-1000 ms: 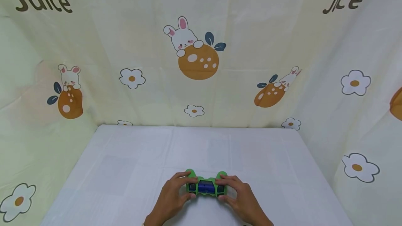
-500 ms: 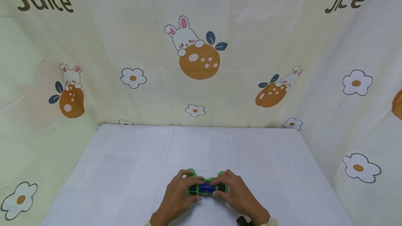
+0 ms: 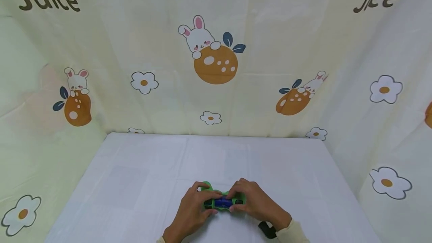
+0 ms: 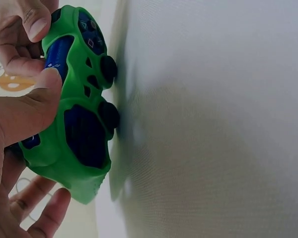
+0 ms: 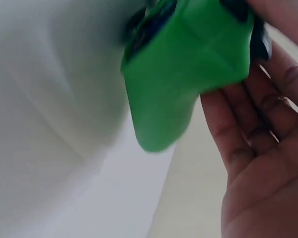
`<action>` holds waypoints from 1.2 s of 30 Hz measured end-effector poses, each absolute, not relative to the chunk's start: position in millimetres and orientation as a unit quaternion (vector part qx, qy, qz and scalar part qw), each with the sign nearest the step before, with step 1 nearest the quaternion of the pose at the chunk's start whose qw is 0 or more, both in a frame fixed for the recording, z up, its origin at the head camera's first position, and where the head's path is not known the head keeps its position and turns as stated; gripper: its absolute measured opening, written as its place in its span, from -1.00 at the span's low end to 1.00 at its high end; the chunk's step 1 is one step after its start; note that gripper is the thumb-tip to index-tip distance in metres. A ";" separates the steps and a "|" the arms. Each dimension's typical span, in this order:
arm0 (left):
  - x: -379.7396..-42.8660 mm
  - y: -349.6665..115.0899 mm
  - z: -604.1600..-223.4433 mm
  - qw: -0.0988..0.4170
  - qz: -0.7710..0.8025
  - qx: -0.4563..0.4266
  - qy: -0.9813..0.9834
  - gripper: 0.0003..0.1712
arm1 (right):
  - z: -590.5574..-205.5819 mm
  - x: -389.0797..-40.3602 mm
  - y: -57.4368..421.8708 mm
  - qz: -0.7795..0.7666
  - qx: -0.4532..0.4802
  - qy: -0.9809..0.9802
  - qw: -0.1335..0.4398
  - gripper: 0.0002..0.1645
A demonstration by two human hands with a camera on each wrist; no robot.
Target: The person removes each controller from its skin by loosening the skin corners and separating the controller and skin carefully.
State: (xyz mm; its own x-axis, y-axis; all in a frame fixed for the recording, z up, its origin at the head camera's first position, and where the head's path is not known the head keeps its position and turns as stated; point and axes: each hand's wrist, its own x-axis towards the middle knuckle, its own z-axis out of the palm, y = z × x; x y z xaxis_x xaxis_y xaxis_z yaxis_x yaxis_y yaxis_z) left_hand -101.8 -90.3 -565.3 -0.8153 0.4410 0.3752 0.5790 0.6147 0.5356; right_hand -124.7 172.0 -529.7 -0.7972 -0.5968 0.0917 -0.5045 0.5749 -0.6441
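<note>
A blue game controller in a green silicone cover lies at the near middle of the table, its two grip ends pointing away from me. My left hand holds its left side, thumb on the near edge and fingers over the far side. On the other side my right hand pinches the cover and body near the middle. In the left wrist view the controller stands with its thumbsticks toward the white tabletop and shows its button cut-outs. One green grip end fills the right wrist view, with the right fingers behind it.
A white cloth-covered table spreads around the hands. Behind and beside it hang pale curtains printed with rabbits, oranges and flowers. A black device sits at my right wrist by the cream sleeve.
Both hands have slid inward from the controller's ends toward its middle. My right hand has also turned, and more of its sleeve and the black wrist device shows. The controller stays about in place.
</note>
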 end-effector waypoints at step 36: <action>-114.2 -91.6 -556.1 0.076 -0.253 -0.322 -0.909 -0.45 | -500.7 -160.4 169.3 -0.266 -0.419 0.833 0.243 -0.70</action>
State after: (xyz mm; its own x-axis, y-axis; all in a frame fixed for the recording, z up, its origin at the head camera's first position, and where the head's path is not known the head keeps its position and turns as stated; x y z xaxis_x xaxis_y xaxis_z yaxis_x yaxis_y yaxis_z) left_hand -114.2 -91.6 -556.1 -0.7808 0.5476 0.3007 0.6242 0.6642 0.4114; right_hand -160.4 169.3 -500.7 -0.5301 -0.8282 -0.1818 -0.5693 0.5065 -0.6476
